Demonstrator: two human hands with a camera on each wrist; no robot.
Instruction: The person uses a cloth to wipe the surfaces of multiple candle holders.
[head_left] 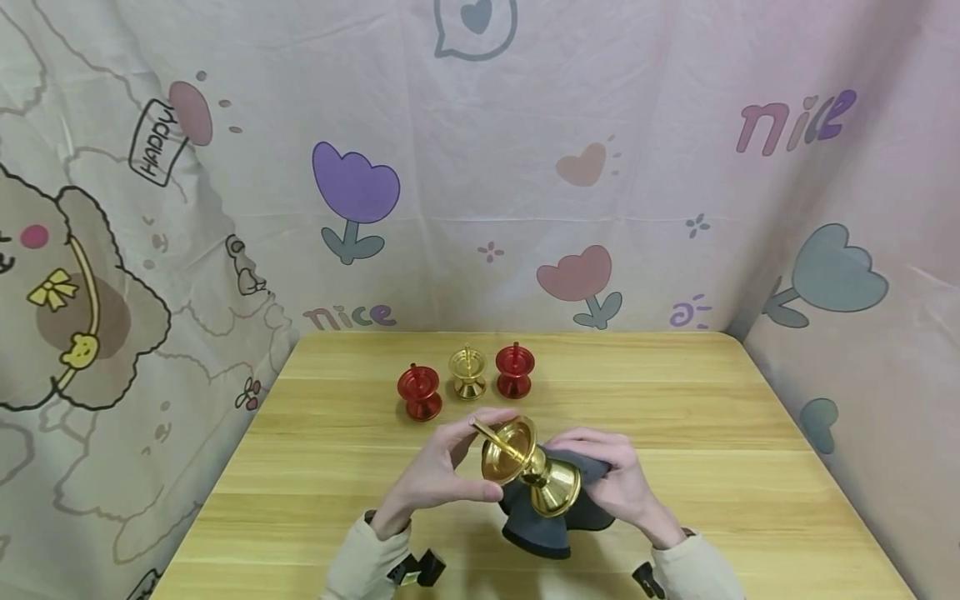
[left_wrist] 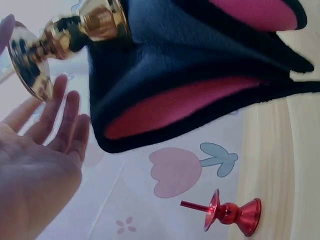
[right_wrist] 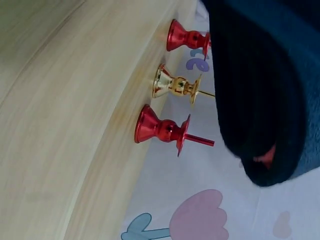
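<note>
A shiny gold candle holder [head_left: 555, 490] with a dish and a long spike is tilted over the table, its spike pointing up and left. My left hand [head_left: 427, 477] holds its dish by the rim, thumb on the near side and fingers on the far side. In my right hand [head_left: 621, 482] is a dark blue-grey cloth [head_left: 534, 533], gripped against the base of the holder. Pink lining shows inside the folds of the cloth [left_wrist: 165, 35] in the left wrist view. The right wrist view shows mostly cloth, with the right hand's fingers hidden.
Behind the hands stand a red candle holder [head_left: 418, 390], a smaller gold one [head_left: 468, 367] and another red one [head_left: 515, 371], all upright. They sit on a light wooden table [head_left: 675, 392]. Printed curtains [head_left: 480, 167] hang along the back and sides.
</note>
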